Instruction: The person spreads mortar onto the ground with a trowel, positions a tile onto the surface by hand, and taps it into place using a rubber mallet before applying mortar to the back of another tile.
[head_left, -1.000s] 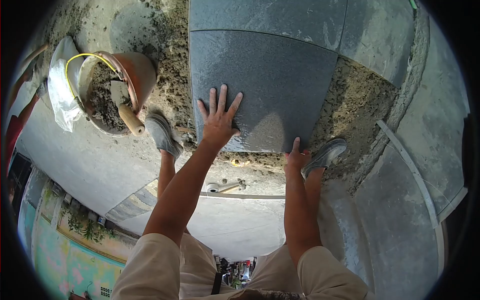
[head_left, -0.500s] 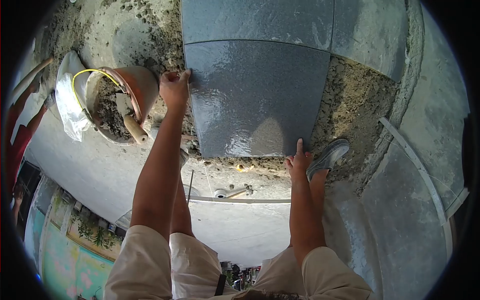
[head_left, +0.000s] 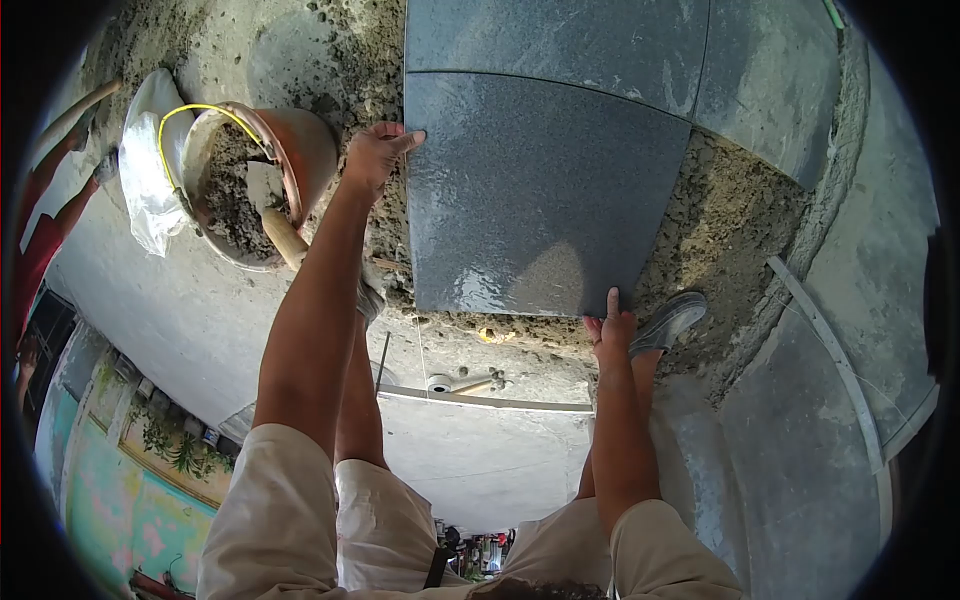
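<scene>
A large dark grey floor tile (head_left: 540, 200), wet and shiny near its lower left, lies against other grey tiles (head_left: 560, 45) along its far edge. At the tile's left edge is my left hand (head_left: 375, 158), thumb on the top face and the other fingers curled at the side. My right hand (head_left: 612, 328) grips the near right corner, its thumb on top and the fingers against the lower edge. What the fingertips touch under the tile is hidden. Rough mortar (head_left: 715, 220) shows along the tile's right side.
Left of the tile stands an orange bucket (head_left: 310, 150) of mortar with a wooden-handled trowel (head_left: 283, 238) in it. A white sack (head_left: 150, 190) is beside it. A long straight bar (head_left: 830, 340) lies at right. Another person's legs (head_left: 50, 225) show at far left.
The view has shifted, so the tile and bucket sit differently in frame. My left thumb has moved onto the tile's top face. My right hand stays at the near right corner.
</scene>
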